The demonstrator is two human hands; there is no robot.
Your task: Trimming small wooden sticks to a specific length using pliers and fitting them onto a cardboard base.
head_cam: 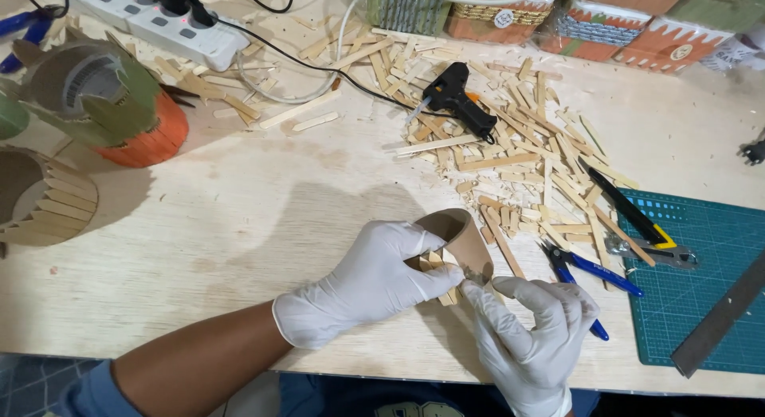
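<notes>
A brown paper cup (462,240) lies on its side on the plywood table (239,218), with short wooden sticks stuck along its lower wall. My left hand (370,281), in a white glove, grips the cup from the left. My right hand (532,331), also gloved, pinches a small wooden stick (472,280) against the cup's side near its base.
A heap of wooden sticks (518,162) lies behind the cup, with a black glue gun (456,97) on it. Blue-handled pliers (586,274), a yellow-black knife (633,214), a green cutting mat (701,289) and a metal ruler (721,315) lie right. Decorated cups (119,106) and a power strip (163,23) sit left.
</notes>
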